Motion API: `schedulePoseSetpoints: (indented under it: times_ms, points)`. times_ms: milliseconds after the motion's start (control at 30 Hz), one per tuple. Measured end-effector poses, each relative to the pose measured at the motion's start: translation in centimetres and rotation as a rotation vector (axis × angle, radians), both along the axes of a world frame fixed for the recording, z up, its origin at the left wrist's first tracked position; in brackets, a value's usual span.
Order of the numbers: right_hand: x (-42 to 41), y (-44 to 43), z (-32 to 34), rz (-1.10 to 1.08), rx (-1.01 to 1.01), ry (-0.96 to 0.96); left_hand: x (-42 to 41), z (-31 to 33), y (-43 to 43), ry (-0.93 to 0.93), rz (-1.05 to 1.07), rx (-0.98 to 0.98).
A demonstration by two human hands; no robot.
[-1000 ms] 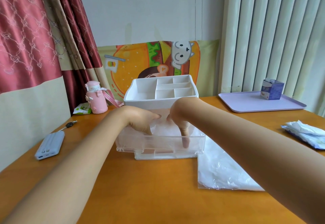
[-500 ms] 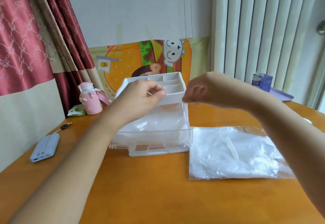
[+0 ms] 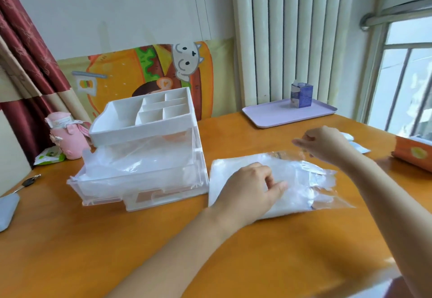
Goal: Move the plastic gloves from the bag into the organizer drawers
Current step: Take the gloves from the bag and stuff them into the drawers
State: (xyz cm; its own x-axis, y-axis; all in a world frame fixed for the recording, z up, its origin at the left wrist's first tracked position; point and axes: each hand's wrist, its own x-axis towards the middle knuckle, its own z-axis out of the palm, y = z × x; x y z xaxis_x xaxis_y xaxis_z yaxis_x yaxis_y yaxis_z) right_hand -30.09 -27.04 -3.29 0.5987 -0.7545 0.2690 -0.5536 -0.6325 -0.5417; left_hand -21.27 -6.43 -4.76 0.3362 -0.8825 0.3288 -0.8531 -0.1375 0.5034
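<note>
A white organizer (image 3: 145,120) stands on the wooden table with its clear drawer (image 3: 140,183) pulled out. Crumpled plastic gloves (image 3: 140,162) lie inside the drawer. To its right lies a clear bag (image 3: 304,181) holding more white plastic gloves. My left hand (image 3: 250,190) rests on the bag's left half, fingers curled and pinching the plastic. My right hand (image 3: 322,143) hovers at the bag's far open edge, its fingertips pinching the clear film and lifting it.
A pink bottle (image 3: 65,136) and a green packet (image 3: 49,156) stand left of the organizer. A key (image 3: 28,182) and a grey power bank (image 3: 7,209) lie at the left edge. A lilac tray (image 3: 289,112) carries a blue carton (image 3: 301,95). An orange box (image 3: 413,152) sits far right.
Both hands have left the drawer and moved right onto the bag. The gloves stay in the drawer. The view has swung to the right.
</note>
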Motion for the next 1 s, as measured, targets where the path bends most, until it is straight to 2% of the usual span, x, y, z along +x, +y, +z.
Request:
schedulePoseSetpoints:
  times_ms: [167,300,433,533,633,767,900,1000]
  points:
    - [-0.8,-3.7,-3.5,-0.044,0.272,0.103,2.9,-3.4,-2.4,0.056,0.068,0.109]
    - [-1.3,-4.1,-4.9,0.037,0.458,-0.007,4.8,-6.0,-3.7,0.086,0.116,0.124]
    - [-1.3,-4.4,-4.7,0.109,0.444,0.047,5.8,-7.4,-4.5,-0.002,0.160,0.203]
    - [-1.4,-4.8,-5.0,0.050,0.365,0.020,6.5,-8.1,-4.8,-0.028,0.166,0.238]
    - [-1.3,-5.2,-5.0,0.028,0.315,-0.119,6.8,-8.8,-4.9,-0.025,0.162,0.242]
    - [-1.5,-4.8,-4.8,0.100,0.340,-0.379,6.7,-8.8,-4.8,-0.027,0.161,0.223]
    - [-2.0,-3.9,-4.0,0.252,0.562,-0.723,6.6,-8.6,-4.7,-0.024,0.167,0.237]
    - [-1.9,-3.2,-3.5,0.398,0.678,-0.792,6.3,-8.1,-4.6,0.035,0.177,0.206]
